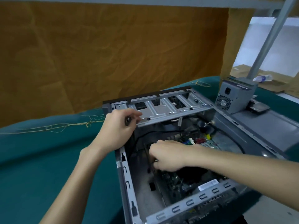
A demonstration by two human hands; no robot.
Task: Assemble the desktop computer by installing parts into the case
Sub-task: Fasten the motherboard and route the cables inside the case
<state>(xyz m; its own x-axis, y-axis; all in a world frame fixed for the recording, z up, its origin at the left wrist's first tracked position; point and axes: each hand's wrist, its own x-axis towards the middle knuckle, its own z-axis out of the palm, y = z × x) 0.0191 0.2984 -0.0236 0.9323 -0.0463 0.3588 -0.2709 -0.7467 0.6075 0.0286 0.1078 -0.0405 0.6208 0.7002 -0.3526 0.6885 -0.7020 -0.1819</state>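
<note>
An open grey computer case [127, 183] lies on a green cloth, its motherboard [174, 180] visible inside. My left hand [118, 126] hovers at the left end of the metal drive cage [169, 109] and pinches a small dark object, too blurred to name. My right hand [168, 156] reaches into the case and grips a black cable [149, 165] near the board's left edge. Coloured connectors [194, 140] sit on the board behind that hand.
A grey power supply unit [233, 97] stands on a case side panel [262, 125] at the right. A brown paper backdrop [113, 50] rises behind the table. A metal post [268, 38] slants up at the right. Loose yellow threads [64, 126] lie on the cloth.
</note>
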